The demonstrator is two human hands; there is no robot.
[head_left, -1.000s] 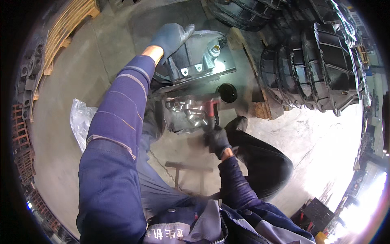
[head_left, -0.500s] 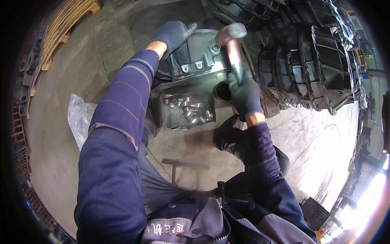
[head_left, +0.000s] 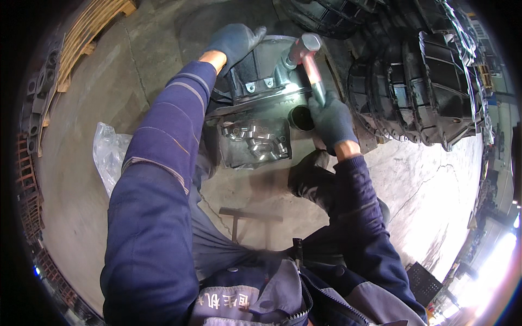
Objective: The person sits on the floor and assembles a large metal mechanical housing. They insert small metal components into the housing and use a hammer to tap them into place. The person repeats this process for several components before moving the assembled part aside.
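Observation:
My left hand [head_left: 234, 46], in a dark glove, is curled over the upper left rim of a grey metal casting [head_left: 252, 70], thumb pointing right. My gloved right hand [head_left: 333, 122] is wrapped around the handle of a hammer [head_left: 311, 68] with a red head and a pale face. The hammer head is over the casting's round boss [head_left: 282, 73], covering its opening; whether it touches cannot be made out. Nearer to me, a shallow tray [head_left: 232, 156] holds several short silver bushings [head_left: 262, 145]. A dark round can [head_left: 300, 118] stands beside the tray, by my right hand.
Large black ribbed castings [head_left: 408, 89] are stacked at the right. A T-shaped metal bar [head_left: 250, 214] is on the floor between my legs. Clear plastic sheeting [head_left: 109, 155] lies at the left, with a wooden pallet [head_left: 89, 41] at the far left.
The hammer head has come over the boss, whose ringed opening showed before and is now covered. My right hand has shifted slightly right; my left hand keeps its place on the casting.

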